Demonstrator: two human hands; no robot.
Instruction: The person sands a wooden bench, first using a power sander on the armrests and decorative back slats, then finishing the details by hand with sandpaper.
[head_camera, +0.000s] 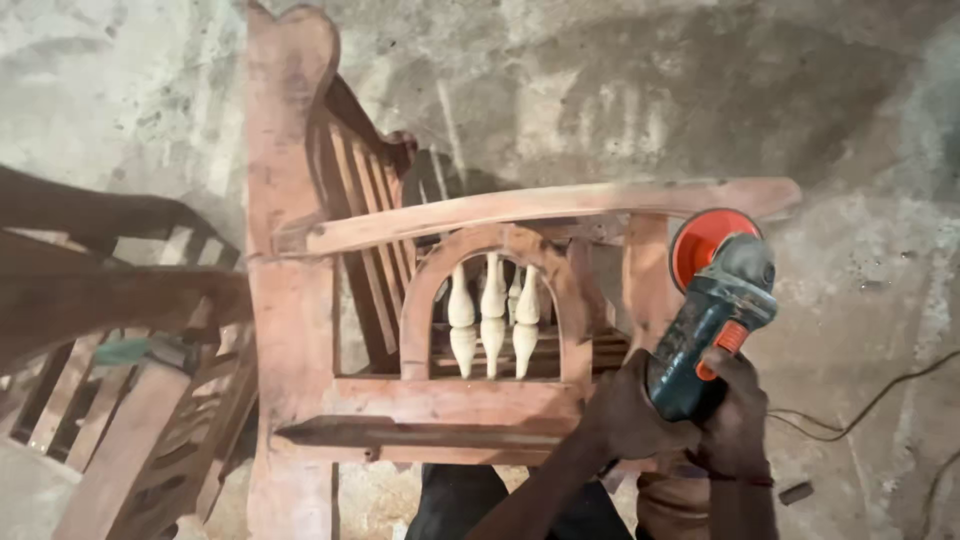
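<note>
A reddish wooden chair frame (300, 330) lies on its side, with an arched side panel holding pale turned spindles (492, 315) under a long armrest (560, 208). I hold a teal angle grinder (712, 320) with an orange sanding disc (697, 240) against the chair's front post (646, 280). My left hand (625, 410) wraps the grinder's body from the left. My right hand (735, 410) grips its rear from the right, near the orange switch.
Another dark wooden chair frame (120, 330) stands at the left. A thin power cable (860, 410) runs over the grey concrete floor (860, 120) at the right. My dark trousers (460, 500) show at the bottom.
</note>
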